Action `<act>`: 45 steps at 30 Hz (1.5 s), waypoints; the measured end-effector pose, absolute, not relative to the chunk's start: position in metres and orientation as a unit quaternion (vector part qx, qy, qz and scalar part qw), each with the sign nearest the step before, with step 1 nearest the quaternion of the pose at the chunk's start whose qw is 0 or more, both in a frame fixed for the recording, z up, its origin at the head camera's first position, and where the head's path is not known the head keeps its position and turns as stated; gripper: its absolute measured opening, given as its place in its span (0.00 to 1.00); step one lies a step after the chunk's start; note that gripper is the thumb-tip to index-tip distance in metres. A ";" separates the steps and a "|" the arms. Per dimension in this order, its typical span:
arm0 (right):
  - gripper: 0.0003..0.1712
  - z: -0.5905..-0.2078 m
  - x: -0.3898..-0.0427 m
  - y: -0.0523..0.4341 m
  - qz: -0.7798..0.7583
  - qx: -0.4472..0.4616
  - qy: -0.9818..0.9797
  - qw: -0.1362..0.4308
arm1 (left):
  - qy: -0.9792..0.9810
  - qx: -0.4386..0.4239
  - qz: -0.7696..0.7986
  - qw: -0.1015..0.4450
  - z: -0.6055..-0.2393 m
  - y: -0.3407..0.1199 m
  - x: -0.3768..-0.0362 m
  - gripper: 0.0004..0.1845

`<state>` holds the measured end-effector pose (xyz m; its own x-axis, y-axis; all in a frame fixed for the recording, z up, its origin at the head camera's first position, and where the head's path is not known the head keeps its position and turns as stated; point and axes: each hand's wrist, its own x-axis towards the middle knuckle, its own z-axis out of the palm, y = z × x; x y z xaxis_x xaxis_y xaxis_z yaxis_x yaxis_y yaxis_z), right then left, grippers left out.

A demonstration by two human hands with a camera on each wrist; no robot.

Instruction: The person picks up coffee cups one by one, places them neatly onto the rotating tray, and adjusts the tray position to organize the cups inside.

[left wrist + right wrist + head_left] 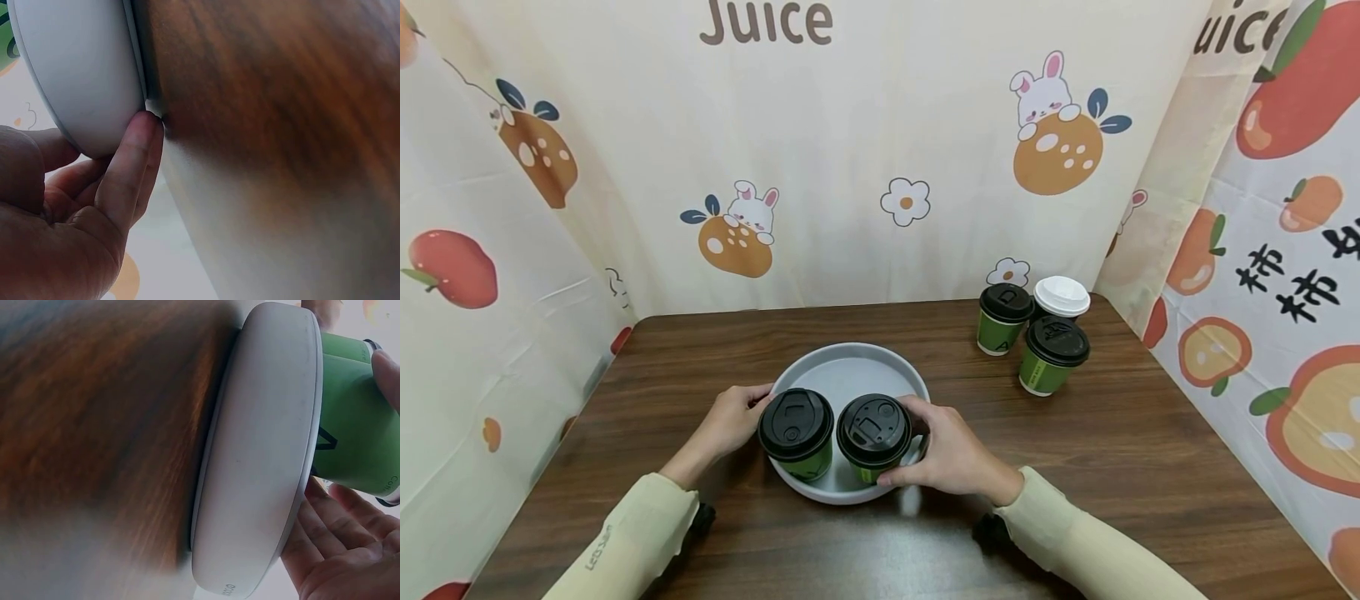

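A round pale grey tray (850, 367) lies on the table with two green paper cups standing upright in it, both with black lids. My left hand (733, 423) grips the tray's left edge, thumb at the rim and fingers (128, 162) against the side wall in the left wrist view. Close beside it is the left cup (808, 467). My right hand (951, 450) holds the right cup (874, 427), thumb on its near side and fingers behind it. In the right wrist view the green cup (356, 425) rises above the tray wall (262, 450).
Three more lidded cups stand at the back right of the brown table (700, 358): a green cup (997, 333), a second green cup (1045, 371) and one with a white lid (1062, 295). A printed curtain (835, 242) hangs behind and along both sides.
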<state>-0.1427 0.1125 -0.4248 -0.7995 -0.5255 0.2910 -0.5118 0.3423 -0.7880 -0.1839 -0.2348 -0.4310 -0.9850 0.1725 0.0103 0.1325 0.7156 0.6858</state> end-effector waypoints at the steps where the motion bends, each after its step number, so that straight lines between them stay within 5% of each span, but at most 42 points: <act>1: 0.50 -0.425 -0.143 0.112 -0.476 -0.318 0.820 0.007 | 0.926 0.082 0.368 0.028 -0.431 -0.235 -0.184 0.21; 21: 0.51 -0.416 -0.147 0.125 -0.455 -0.332 0.826 0.007 | 0.926 0.083 0.368 0.032 -0.430 -0.236 -0.183 0.21; 45: 0.40 -0.408 -0.159 0.150 -0.422 -0.329 0.845 0.007 | 0.929 0.089 0.360 0.017 -0.431 -0.235 -0.185 0.20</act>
<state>-0.1593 0.1500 -0.4078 -0.7837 -0.5610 0.2667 -0.5500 0.4270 -0.7178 -0.1849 -0.2352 -0.4314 -0.9837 0.1770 0.0323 0.1526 0.7256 0.6710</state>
